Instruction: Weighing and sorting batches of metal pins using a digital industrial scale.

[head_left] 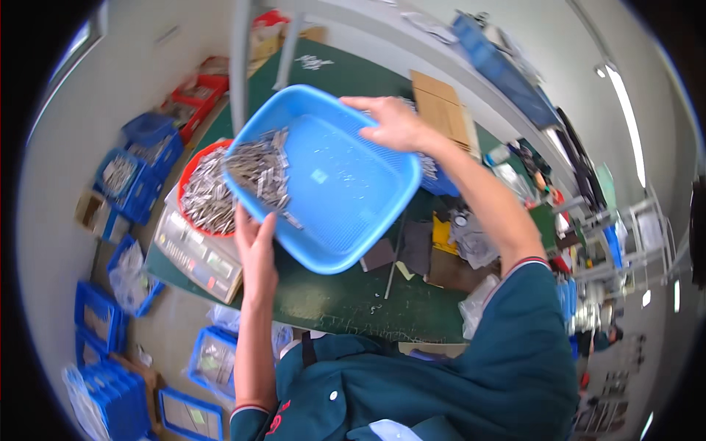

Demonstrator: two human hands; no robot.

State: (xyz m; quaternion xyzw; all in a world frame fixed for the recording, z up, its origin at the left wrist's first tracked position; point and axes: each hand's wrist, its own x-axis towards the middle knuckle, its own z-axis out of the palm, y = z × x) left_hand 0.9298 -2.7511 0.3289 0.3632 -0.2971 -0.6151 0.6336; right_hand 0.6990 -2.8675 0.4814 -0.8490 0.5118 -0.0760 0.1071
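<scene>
A light blue plastic basket [346,173] is held up over the bench, tilted to the left. My left hand [256,246] is closed on its near left rim, thumb up against the side. On the far right rim, my right hand [393,121] grips with the fingers hooked over the edge. Small, slim metal pieces [268,173] are heaped at the basket's lowered left end, and only a few specks dot the rest of its floor. Beneath that end stands a round red basin [182,202], filled with similar metal pieces [209,192] and partly hidden by the basket.
The basin rests by a flat printed box [195,253] on the green table [323,301]. A cardboard box [441,106], a yellow piece [443,235] and plastic bags lie to the right. Blue crates [118,400] stand on the floor at left. A grey post [241,66] rises behind the basin.
</scene>
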